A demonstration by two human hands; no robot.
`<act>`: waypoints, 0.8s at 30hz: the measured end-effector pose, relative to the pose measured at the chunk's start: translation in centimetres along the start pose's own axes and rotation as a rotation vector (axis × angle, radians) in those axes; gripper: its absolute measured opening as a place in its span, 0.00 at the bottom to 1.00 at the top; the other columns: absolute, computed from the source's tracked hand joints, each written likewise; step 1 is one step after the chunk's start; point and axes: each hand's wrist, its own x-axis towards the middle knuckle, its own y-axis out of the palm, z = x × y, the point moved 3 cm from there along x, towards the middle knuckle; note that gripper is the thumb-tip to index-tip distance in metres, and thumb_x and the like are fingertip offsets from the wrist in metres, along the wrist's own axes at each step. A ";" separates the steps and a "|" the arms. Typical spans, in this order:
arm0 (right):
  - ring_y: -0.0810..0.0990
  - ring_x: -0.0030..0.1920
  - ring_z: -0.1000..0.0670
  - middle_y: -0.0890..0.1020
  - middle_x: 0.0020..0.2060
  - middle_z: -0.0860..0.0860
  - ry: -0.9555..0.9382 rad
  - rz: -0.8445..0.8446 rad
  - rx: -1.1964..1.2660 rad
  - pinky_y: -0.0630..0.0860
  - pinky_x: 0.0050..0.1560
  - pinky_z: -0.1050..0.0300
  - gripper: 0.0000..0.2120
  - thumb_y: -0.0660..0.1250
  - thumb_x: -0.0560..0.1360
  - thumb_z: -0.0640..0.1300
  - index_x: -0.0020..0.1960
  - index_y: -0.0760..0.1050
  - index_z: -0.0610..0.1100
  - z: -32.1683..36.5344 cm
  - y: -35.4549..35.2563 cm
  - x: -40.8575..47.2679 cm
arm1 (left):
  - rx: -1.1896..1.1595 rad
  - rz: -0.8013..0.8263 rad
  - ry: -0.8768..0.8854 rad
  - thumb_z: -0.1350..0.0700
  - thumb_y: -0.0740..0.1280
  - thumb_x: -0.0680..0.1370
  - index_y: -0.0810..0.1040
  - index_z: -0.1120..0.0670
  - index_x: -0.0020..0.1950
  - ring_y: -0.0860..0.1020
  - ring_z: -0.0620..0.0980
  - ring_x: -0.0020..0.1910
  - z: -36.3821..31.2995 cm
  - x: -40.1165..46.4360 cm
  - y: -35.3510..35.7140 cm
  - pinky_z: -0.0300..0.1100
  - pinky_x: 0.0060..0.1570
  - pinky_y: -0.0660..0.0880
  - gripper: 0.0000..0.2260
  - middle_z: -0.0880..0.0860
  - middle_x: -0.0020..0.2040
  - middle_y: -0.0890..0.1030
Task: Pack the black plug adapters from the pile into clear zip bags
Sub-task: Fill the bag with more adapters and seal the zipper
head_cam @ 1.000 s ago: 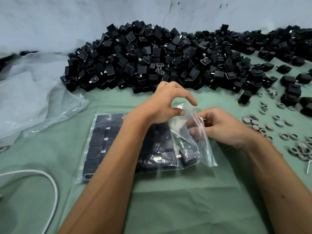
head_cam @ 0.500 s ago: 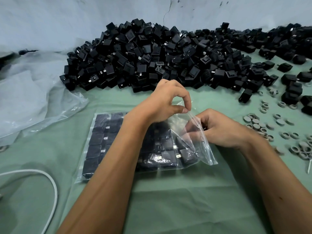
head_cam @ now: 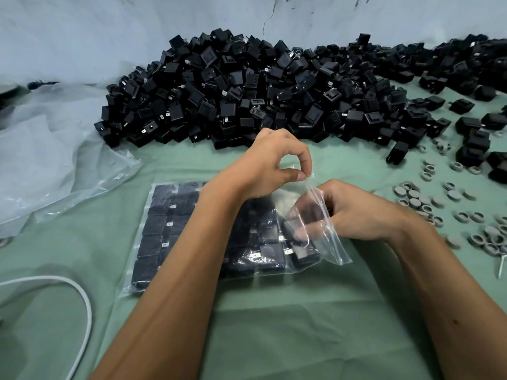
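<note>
1. A green cloth (head_cam: 274, 338) covers the work surface, with creases across its near part.
2. A crumpled sheet of clear plastic (head_cam: 49, 160) lies at the left, reaching from the wall onto the cloth.
3. A white cable (head_cam: 83, 297) curves across the near left corner.
4. Small grey rings and caps (head_cam: 428, 204) lie scattered over the cloth at the right, some touching each other.
5. A metal screw (head_cam: 501, 267) lies at the far right edge, just beside the rings.
6. A pale blue wall (head_cam: 109, 31) stands behind, with a thin crack (head_cam: 267, 20) running down it.
</note>
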 end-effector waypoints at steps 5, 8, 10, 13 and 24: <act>0.86 0.41 0.52 0.88 0.41 0.50 0.026 -0.025 0.066 0.80 0.45 0.62 0.11 0.78 0.71 0.48 0.50 0.86 0.43 -0.4 -0.3 -0.2 | 0.015 -0.011 0.003 0.56 0.75 0.77 0.81 0.42 0.45 0.66 0.52 0.65 0.3 0.0 0.0 0.45 0.66 0.61 0.08 0.48 0.58 0.77; 0.85 0.40 0.55 0.87 0.39 0.52 0.042 -0.060 0.057 0.78 0.44 0.65 0.09 0.79 0.72 0.40 0.50 0.85 0.44 -0.6 -0.6 -0.3 | 0.024 -0.035 0.004 0.56 0.75 0.77 0.81 0.42 0.45 0.68 0.53 0.66 0.7 0.0 -0.4 0.46 0.67 0.63 0.08 0.49 0.58 0.78; 0.86 0.43 0.52 0.87 0.42 0.50 0.052 -0.072 0.034 0.79 0.46 0.63 0.10 0.80 0.71 0.38 0.51 0.84 0.44 -0.6 -0.7 -0.3 | 0.015 -0.051 -0.002 0.56 0.74 0.77 0.81 0.44 0.45 0.68 0.53 0.66 0.9 -0.1 -0.7 0.47 0.66 0.64 0.07 0.49 0.58 0.78; 0.87 0.44 0.50 0.87 0.43 0.48 0.071 -0.072 0.025 0.81 0.47 0.60 0.10 0.80 0.71 0.38 0.51 0.84 0.44 -0.6 -0.7 -0.3 | -0.008 -0.085 -0.015 0.56 0.75 0.77 0.83 0.46 0.47 0.69 0.53 0.65 1.4 -0.3 -1.1 0.49 0.65 0.67 0.05 0.49 0.58 0.78; 0.88 0.47 0.48 0.89 0.46 0.47 0.030 -0.070 0.095 0.83 0.51 0.60 0.12 0.77 0.70 0.45 0.52 0.86 0.41 -0.6 -0.4 -0.1 | -0.066 -0.143 -0.067 0.57 0.73 0.78 0.83 0.46 0.48 0.73 0.54 0.63 2.6 -1.0 -2.5 0.58 0.68 0.71 0.05 0.48 0.54 0.78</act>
